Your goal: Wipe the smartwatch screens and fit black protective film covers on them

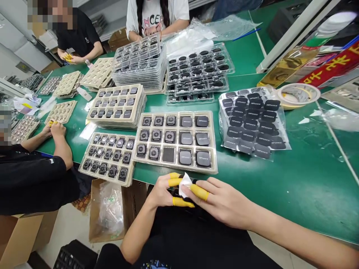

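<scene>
Near the table's front edge, my left hand point(165, 190), with yellow finger covers, grips a small black piece point(176, 193) mostly hidden by fingers. My right hand point(224, 200), with a yellow cover on one finger, presses a white cloth point(185, 184) against that piece. Just beyond both hands lies a beige tray point(175, 167); its left columns hold black watch-like units point(156, 135), its right columns grey square pieces point(202, 139), and one front pocket shows only its dark base. A second beige tray point(105, 180) of similar units overlaps its left side.
Farther back stand stacked beige trays point(114, 104) and clear trays point(138, 71). Sheets of black stickers point(249, 125), a tape roll point(297, 94) and a bottle point(288, 67) are to the right. Other people sit left and across. A cardboard box point(95, 216) is below the table edge.
</scene>
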The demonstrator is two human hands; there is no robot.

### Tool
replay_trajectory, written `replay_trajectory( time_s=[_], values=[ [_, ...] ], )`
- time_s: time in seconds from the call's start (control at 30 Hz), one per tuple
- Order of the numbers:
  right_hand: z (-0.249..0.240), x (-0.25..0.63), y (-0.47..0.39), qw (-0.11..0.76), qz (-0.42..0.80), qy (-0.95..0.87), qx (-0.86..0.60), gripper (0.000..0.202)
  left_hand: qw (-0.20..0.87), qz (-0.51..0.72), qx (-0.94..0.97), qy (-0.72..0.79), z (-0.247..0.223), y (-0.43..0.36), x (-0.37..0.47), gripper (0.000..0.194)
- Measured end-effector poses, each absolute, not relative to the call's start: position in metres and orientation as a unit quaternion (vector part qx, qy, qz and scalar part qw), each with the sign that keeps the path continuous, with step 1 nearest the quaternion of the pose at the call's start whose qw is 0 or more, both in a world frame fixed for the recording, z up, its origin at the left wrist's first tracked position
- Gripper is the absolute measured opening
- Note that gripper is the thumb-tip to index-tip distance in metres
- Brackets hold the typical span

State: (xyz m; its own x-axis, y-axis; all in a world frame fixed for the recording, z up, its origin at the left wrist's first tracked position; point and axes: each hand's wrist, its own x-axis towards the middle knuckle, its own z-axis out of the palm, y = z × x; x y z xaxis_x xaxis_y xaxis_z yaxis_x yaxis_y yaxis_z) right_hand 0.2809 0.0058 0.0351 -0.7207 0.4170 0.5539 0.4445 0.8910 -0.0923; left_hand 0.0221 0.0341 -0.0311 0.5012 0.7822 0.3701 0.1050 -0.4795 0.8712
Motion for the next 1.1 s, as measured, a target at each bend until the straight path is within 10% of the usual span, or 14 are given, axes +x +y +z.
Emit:
replay_trajectory(
  time_s=[1.1],
  values=[
    [0.050, 0.282, 0.018, 0.279, -0.067, -0.921, -0.263, 0.050, 0.395, 0.471, 0.726, 0.308, -0.028, 0.038, 0.018, 0.069]
  ],
)
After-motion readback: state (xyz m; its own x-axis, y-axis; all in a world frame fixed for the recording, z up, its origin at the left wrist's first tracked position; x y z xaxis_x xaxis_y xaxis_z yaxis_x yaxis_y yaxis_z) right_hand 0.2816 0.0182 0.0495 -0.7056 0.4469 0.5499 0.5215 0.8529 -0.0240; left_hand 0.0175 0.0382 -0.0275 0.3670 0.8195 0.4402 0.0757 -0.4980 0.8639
